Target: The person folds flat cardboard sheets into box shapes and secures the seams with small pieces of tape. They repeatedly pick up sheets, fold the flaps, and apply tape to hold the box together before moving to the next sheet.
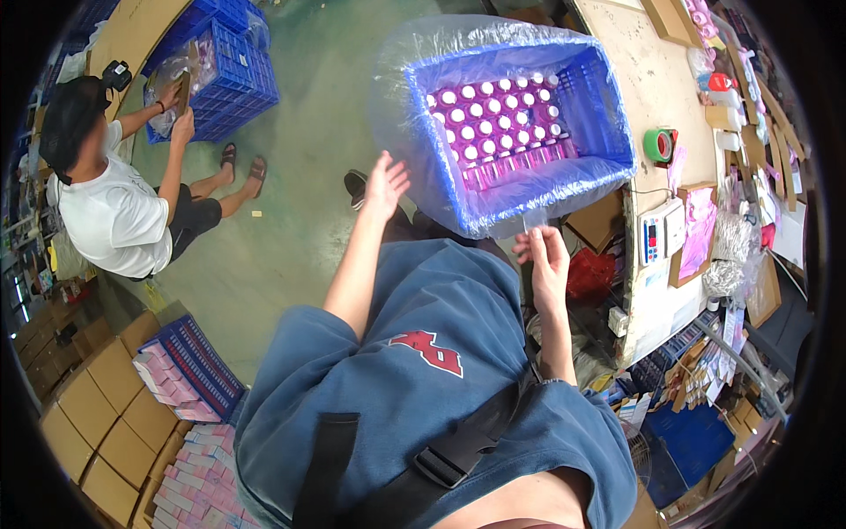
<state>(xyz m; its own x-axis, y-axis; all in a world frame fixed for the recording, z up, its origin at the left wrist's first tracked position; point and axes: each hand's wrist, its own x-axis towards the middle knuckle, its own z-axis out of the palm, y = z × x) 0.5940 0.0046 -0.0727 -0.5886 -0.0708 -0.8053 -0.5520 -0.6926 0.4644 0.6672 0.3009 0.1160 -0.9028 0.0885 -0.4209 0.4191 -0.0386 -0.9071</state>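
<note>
While the blue sleeves fill the lower part of the view, the left hand (385, 187) is raised with fingers spread and released, holding nothing, just beside the clear plastic liner (401, 97) that wraps a blue plastic crate (599, 123). The right hand (545, 256) sits just below the crate's near edge, its fingertips pinched on the hanging edge of that liner. Inside the crate stand rows of pink bottles with white caps (498, 119), packed close together toward its left side. To the right runs a desk (643, 70) carrying a green roll of tape (658, 144), a small scale (659, 231) and loose packaging. Farther off on the left, another person in a white shirt (110, 212) squats on the floor beside a second blue crate (233, 75). Cardboard boxes (106, 414) and stacked pink cartons (181, 379) lie at lower left.
</note>
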